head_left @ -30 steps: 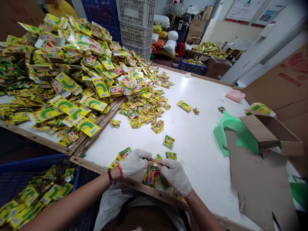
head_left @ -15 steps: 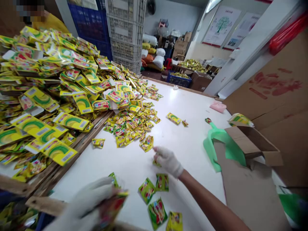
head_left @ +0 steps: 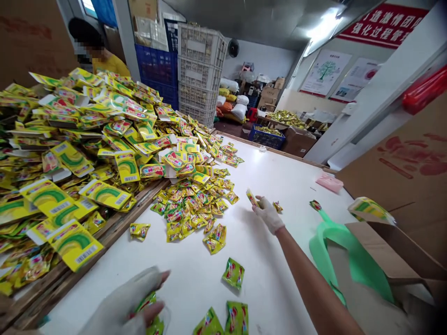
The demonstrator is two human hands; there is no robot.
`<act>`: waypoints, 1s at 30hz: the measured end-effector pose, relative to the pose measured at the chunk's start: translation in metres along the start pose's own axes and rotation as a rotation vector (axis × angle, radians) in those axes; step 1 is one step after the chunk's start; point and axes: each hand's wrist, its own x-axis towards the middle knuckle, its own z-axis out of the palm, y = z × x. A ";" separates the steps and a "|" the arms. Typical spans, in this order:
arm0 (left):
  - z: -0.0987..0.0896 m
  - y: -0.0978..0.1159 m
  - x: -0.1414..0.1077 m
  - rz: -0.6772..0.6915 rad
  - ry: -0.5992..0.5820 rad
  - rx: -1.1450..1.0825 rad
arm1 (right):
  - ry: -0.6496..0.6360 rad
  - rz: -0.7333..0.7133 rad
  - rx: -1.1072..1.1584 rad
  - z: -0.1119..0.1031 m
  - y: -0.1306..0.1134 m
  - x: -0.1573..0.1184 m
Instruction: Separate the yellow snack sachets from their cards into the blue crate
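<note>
My right hand (head_left: 268, 215), in a whitish fingerless glove, grips a flat yellow carton (head_left: 251, 197) above the white tabletop. A small wrapped packet (head_left: 277, 207) lies just beyond its fingers. My left hand (head_left: 129, 298), gloved the same way, is at the lower left with thumb and forefinger apart. Green sachets (head_left: 155, 325) show beneath and between these fingers, apparently on the table. Between the hands lie a green sachet (head_left: 233, 273) and two more at the lower edge. Left of my right hand, many small yellow packets (head_left: 192, 209) form a loose heap.
A tall pile of yellow cartons (head_left: 115, 125) covers the left, behind a wooden rail (head_left: 115, 228). At right are a green dustpan (head_left: 321, 237), an open cardboard box (head_left: 384, 251) and a pink cloth (head_left: 330, 182). Grey crates (head_left: 199, 70) and a person in yellow (head_left: 115, 63) are behind.
My right hand has moved forward, leaving a green sachet behind and picking up the yellow carton from the table. The carton in my left hand is gone from view. The camera has tilted up.
</note>
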 end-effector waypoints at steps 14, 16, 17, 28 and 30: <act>0.070 0.043 -0.039 0.085 -0.212 -0.448 | -0.181 -0.035 0.798 0.102 0.005 -0.273; 0.061 0.028 -0.054 0.248 -0.207 -0.291 | -0.028 -0.081 0.598 0.111 0.017 -0.290; 0.058 0.022 -0.059 0.335 -0.200 -0.224 | 0.015 -0.127 0.480 0.113 0.022 -0.298; 0.043 0.028 -0.062 0.237 -0.454 -0.117 | -0.023 -0.527 0.028 0.104 0.011 -0.304; 0.045 0.035 -0.058 0.100 -0.474 -0.214 | -0.061 -0.420 0.016 0.104 0.005 -0.300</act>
